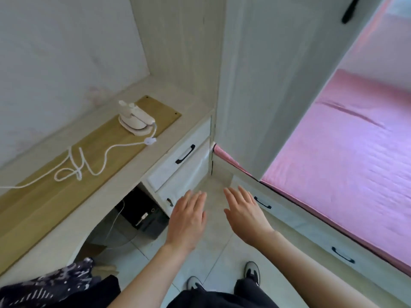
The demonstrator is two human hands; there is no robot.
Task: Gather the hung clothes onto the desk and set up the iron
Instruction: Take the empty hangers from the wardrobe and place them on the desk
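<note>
Iron sits at the desk's far end, cord loose. Dark clothes are perhaps at its near edge. Left hand and right hand are spread, empty.

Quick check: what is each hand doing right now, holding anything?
Left hand: open, fingers straight, holding nothing.
Right hand: open, fingers straight, holding nothing.

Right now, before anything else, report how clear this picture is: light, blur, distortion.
Head view: soft, even daylight with no harsh glare; the pink bed tints the right side. Head view: the wide-angle lens bows the wardrobe edges and the desk. Head view: the left hand and right hand look slightly soft, the iron is legible, and under the desk it is dark.
</note>
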